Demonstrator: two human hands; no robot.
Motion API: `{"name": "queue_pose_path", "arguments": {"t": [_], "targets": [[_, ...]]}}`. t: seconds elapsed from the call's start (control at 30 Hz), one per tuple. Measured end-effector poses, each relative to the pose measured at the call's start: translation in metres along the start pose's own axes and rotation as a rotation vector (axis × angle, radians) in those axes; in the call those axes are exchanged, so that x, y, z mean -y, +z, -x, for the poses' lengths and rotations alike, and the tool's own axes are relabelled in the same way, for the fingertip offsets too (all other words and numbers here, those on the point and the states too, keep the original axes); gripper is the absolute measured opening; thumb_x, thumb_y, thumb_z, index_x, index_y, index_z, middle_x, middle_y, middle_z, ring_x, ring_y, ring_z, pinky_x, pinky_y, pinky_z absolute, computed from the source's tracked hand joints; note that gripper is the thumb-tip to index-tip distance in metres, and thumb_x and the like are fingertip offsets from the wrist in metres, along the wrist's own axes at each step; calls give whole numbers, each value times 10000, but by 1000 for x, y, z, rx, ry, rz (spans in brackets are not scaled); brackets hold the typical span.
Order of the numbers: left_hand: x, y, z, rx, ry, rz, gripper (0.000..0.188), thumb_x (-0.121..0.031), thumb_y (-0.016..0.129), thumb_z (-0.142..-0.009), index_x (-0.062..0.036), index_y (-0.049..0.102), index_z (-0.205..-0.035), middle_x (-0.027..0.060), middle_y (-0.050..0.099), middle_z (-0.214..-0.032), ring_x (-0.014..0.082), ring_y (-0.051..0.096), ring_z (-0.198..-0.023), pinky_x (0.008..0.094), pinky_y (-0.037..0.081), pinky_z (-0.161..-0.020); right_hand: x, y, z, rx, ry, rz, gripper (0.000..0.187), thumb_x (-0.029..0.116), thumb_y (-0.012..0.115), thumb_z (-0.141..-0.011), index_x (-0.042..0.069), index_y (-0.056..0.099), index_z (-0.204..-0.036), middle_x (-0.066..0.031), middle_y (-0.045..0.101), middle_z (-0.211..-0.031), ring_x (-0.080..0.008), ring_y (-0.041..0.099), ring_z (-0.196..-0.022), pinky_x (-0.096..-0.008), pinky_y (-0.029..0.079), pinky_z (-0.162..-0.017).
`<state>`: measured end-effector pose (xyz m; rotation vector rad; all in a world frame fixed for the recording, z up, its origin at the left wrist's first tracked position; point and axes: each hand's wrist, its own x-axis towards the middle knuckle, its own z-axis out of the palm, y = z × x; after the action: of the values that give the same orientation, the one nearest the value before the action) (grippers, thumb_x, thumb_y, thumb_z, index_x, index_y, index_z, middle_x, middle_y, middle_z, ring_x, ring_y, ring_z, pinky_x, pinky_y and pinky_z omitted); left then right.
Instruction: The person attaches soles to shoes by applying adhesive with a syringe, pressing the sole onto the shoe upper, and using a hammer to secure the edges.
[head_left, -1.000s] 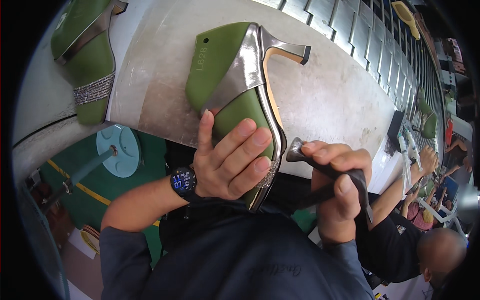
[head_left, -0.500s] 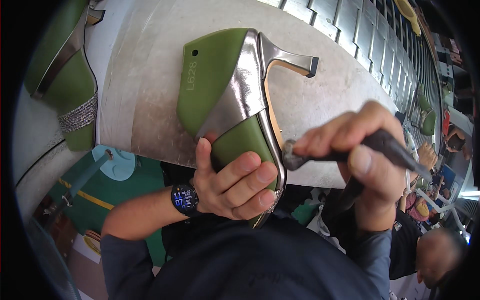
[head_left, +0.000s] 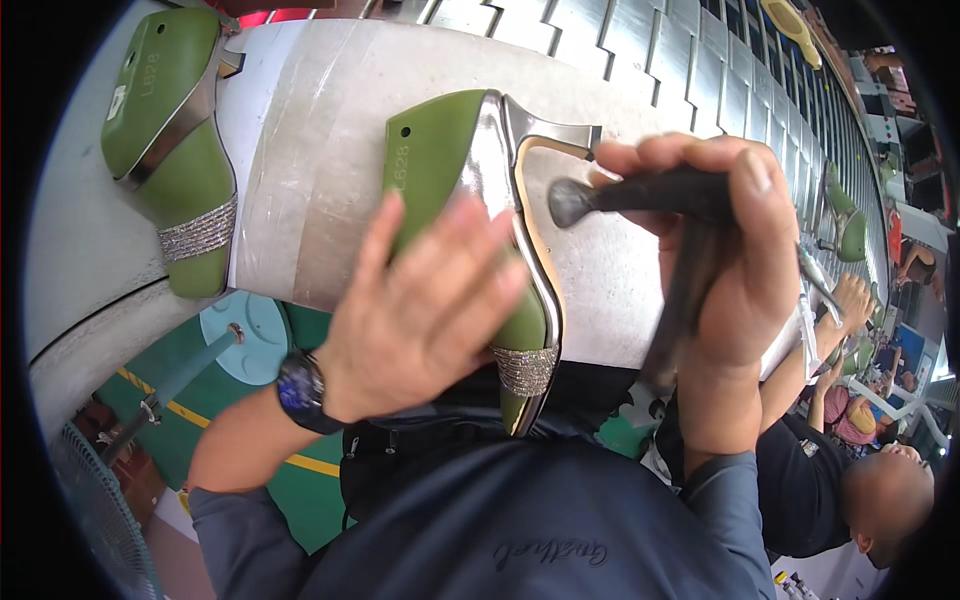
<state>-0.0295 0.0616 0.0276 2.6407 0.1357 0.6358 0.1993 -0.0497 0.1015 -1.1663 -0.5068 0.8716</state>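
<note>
On the bench, left hand (head_left: 420, 310) lies flat, fingers spread, on the shoe (head_left: 470, 190). Right hand (head_left: 720, 240) grips a hammer (head_left: 640, 195); a sloppy swing could easily dent the silver upper or hit fingers.

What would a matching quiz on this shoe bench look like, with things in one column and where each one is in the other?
Things:
1. left hand
2. right hand
3. second green shoe form
4. wristwatch

Places:
A. lying apart at the far left of the bench
B. on the left wrist
C. resting on the green shoe form with the silver upper
D. wrapped around a dark tool

Pairs: 1-C, 2-D, 3-A, 4-B
</note>
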Motion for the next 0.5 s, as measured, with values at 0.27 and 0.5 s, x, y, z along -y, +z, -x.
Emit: {"name": "queue_pose_path", "arguments": {"t": [0.27,0.5], "targets": [[24,-8,-30,54,-104,59,1218,-437,909,-614,4,314,-1582,316,298,-1638,476,361,-1502,699,255,-1187,-15,20,-5,-52,11,105,338,299,501,-1066,-23,595,-1022,-197,675,-923,-378,715,-922,-477,577,-885],[23,4,-34,26,-92,-28,900,-439,713,-879,9,339,-1564,322,348,-1610,476,389,-1485,713,274,-1168,7,27,-40,96,70,198,271,236,507,-1040,-18,565,-966,-203,663,-896,-340,695,-874,-496,566,-888]]}}
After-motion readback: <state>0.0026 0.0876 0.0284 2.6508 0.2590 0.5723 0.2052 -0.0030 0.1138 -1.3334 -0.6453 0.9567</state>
